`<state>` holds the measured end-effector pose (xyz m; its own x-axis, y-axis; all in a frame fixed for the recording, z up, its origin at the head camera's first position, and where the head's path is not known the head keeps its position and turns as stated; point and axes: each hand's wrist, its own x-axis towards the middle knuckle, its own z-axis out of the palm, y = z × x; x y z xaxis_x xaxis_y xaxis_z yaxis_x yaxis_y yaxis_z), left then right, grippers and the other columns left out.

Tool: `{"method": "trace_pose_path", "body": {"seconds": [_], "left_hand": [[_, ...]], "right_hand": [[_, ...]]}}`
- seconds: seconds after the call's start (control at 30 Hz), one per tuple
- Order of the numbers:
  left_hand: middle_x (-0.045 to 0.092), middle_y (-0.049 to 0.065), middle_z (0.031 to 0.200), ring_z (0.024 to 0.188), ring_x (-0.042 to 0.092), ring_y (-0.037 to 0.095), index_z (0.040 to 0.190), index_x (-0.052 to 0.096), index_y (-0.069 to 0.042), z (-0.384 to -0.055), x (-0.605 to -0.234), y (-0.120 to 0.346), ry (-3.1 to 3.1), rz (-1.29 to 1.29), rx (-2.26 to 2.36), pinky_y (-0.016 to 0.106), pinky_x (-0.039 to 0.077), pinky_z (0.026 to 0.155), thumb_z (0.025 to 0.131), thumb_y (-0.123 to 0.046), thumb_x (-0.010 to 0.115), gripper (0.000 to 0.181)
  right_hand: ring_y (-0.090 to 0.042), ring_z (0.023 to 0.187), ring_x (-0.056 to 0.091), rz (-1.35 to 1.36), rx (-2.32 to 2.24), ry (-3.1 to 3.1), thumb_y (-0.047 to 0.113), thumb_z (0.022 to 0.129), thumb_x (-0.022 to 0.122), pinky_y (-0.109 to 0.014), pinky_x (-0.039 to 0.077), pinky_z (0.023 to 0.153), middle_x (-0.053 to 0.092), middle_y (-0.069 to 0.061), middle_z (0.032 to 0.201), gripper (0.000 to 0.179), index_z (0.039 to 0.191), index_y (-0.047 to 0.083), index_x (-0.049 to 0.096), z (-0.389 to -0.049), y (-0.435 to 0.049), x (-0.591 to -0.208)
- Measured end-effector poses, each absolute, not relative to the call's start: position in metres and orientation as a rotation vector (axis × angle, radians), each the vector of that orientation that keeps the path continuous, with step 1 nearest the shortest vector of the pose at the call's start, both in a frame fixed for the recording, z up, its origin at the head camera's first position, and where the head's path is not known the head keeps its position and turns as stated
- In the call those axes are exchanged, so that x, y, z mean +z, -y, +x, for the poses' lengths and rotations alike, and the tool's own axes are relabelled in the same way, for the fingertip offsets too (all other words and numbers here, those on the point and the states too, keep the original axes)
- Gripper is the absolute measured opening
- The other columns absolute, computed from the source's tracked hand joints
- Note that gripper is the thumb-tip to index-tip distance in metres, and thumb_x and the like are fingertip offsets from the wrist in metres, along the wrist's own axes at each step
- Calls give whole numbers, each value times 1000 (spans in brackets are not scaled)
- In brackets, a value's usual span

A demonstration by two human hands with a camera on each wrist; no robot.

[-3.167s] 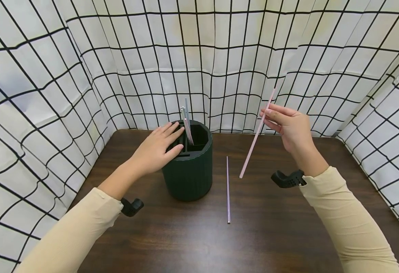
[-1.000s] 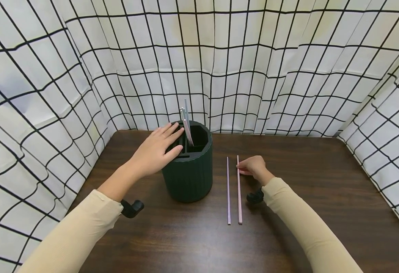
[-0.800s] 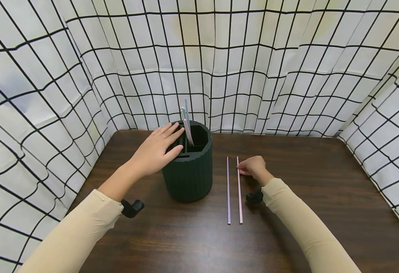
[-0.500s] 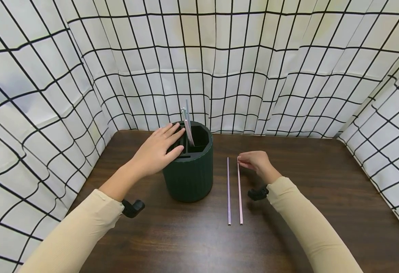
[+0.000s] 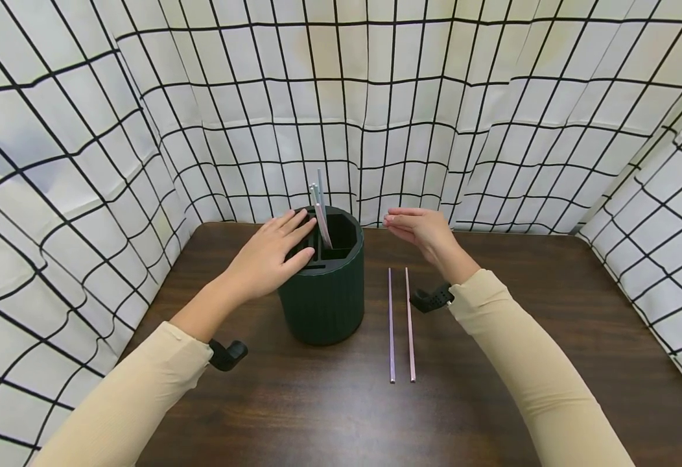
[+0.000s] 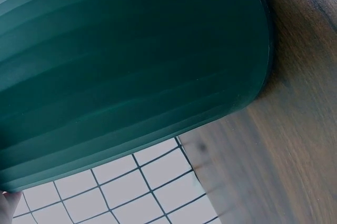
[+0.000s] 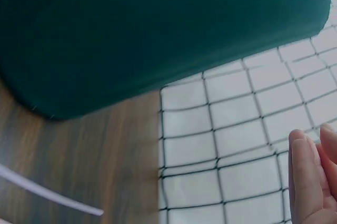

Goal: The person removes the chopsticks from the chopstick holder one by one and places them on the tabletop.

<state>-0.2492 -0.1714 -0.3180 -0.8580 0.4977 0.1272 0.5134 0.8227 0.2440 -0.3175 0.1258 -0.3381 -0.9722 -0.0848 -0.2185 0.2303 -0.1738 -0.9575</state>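
My left hand (image 5: 268, 256) rests on the top of a dark green ribbed utensil holder (image 5: 323, 308), fingers spread over its slotted left side. Several pale chopsticks (image 5: 321, 224) lean upright in the holder, one pink and one bluish among them. Two more lie side by side on the table to its right: a purple chopstick (image 5: 391, 324) and a pink chopstick (image 5: 410, 324). Behind their far ends, my right hand (image 5: 425, 237) is raised with nothing in it, its fingers nearly straight and together. The right wrist view shows those fingertips (image 7: 303, 153) apart from the holder.
The dark wooden table (image 5: 522, 279) reaches back to a white curtain (image 5: 411, 117) with a black grid, which also hangs at both sides. A black wrist mount (image 5: 431, 299) juts from the right sleeve, another wrist mount (image 5: 228, 355) from the left.
My right hand lowered the pink chopstick onto the table beside the purple one, let go, then rose and moved toward the holder. My left hand stayed on the holder.
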Motion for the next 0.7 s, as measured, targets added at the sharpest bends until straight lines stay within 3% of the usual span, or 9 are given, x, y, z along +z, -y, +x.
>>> {"method": "trace_pose_path", "body": {"seconds": [0.1, 0.43, 0.7], "left_hand": [[19, 10, 167, 156, 10, 31, 159, 26, -15, -249, -318, 172, 2944, -813, -420, 51, 8, 128, 105, -43, 40, 63], [18, 10, 167, 157, 10, 31, 159, 26, -14, -250, -318, 172, 2940, -820, -430, 52, 8, 128, 105, -43, 40, 63], [19, 10, 167, 156, 10, 31, 158, 27, -14, -249, -318, 171, 2938, -826, -428, 52, 9, 127, 105, -43, 39, 63]], "right_hand": [[-15, 97, 74, 105, -2269, -1882, 2, 92, 68, -35, 51, 104, 74, -11, 111, 37, 128, -4, 65, -316, -116, -326], [-20, 110, 70, -69, -2228, -2002, 3, 91, 70, -28, 57, 94, 69, -17, 126, 35, 126, -1, 67, -313, -88, -304], [-23, 117, 68, -241, -2150, -2072, 6, 92, 69, -38, 51, 105, 67, -17, 130, 35, 127, 1, 67, -313, -72, -299]]}}
